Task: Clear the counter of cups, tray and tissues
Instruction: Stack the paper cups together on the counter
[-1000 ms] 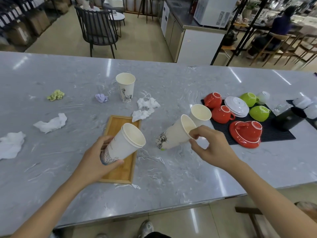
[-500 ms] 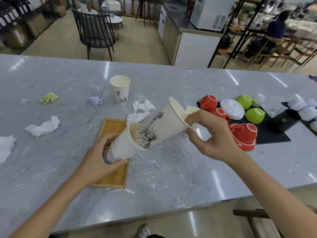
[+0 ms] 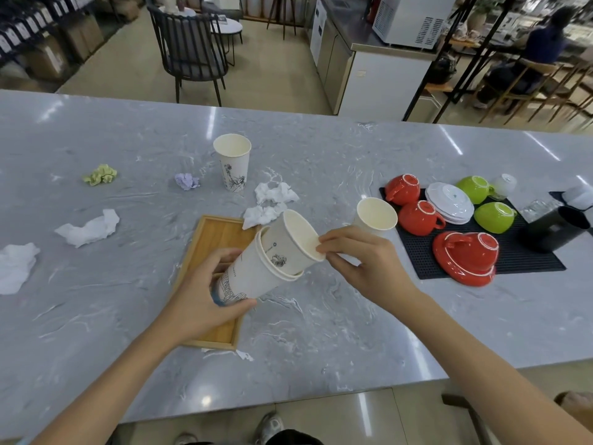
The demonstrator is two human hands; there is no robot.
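My left hand (image 3: pixel 205 290) grips a tilted white paper cup (image 3: pixel 247 277) by its base, above the wooden tray (image 3: pixel 211 239). A second paper cup (image 3: pixel 293 242) sits nested partway inside it, and my right hand (image 3: pixel 359 261) pinches that cup's rim. Two more paper cups stand on the counter: one at the back (image 3: pixel 232 162), one (image 3: pixel 375 216) just beyond my right hand. Crumpled tissues lie around: white ones (image 3: pixel 272 202) behind the tray, white ones at the left (image 3: pixel 90 228) and far left (image 3: pixel 14 266), a green one (image 3: pixel 101 175) and a lilac one (image 3: pixel 186 181).
At the right, a black mat (image 3: pixel 426 261) holds upturned red (image 3: pixel 465 255) and green (image 3: pixel 492 216) ceramic cups, white saucers (image 3: pixel 449 202) and a black container (image 3: pixel 555 228). The counter's front edge runs just below my forearms. Chairs and a seated person are beyond the counter.
My right hand lifted the second paper cup off the counter and slid it into the cup in my left hand; it now sits deeper inside than half a second ago.
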